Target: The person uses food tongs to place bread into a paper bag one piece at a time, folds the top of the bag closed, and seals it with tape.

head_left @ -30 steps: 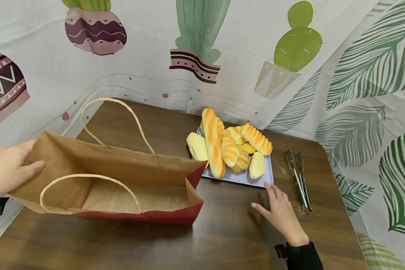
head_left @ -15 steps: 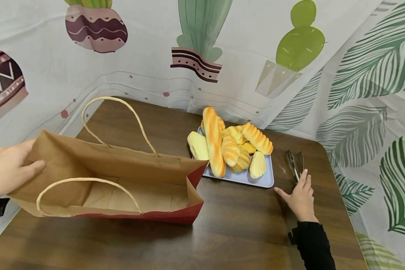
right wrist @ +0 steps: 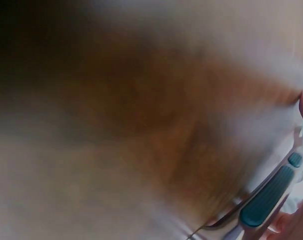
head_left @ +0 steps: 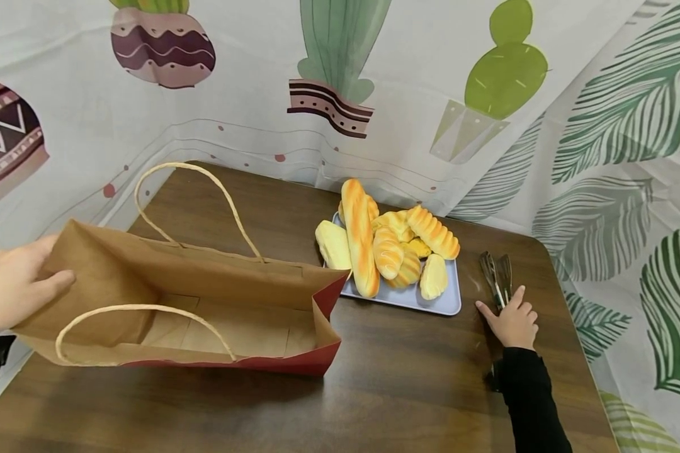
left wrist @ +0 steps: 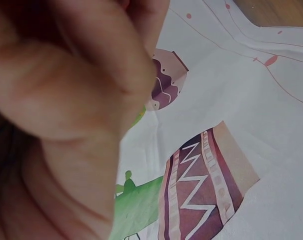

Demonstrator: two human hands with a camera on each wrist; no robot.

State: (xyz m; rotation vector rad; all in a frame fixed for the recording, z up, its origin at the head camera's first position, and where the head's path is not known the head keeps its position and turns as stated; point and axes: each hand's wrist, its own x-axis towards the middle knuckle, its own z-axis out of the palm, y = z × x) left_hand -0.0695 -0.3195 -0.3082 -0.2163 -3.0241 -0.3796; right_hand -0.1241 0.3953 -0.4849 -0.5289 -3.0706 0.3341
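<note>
At the left edge of the head view, my left hand (head_left: 17, 286) grips the left side of a brown paper bag (head_left: 204, 277), thumb inside and fingers behind the paper. The bag has a red outside and two rope handles, and its mouth faces up. My right hand (head_left: 515, 322) is over the handle end of metal tongs (head_left: 497, 277), its thumb spread to the left. The right wrist view, largely blurred, shows the tongs' teal grip (right wrist: 267, 197) close to the fingers. Whether they touch it is unclear.
A pale blue tray (head_left: 413, 304) behind the bag's right end holds a long baguette (head_left: 361, 239) and several other breads. All stand on a dark wooden table (head_left: 408, 390). A patterned cloth (head_left: 232, 94) hangs along the table's back and right.
My right hand has moved right, from the tray's front corner to the tongs' handle end. The left hand has stayed on the bag, whose front rope handle has sagged slightly.
</note>
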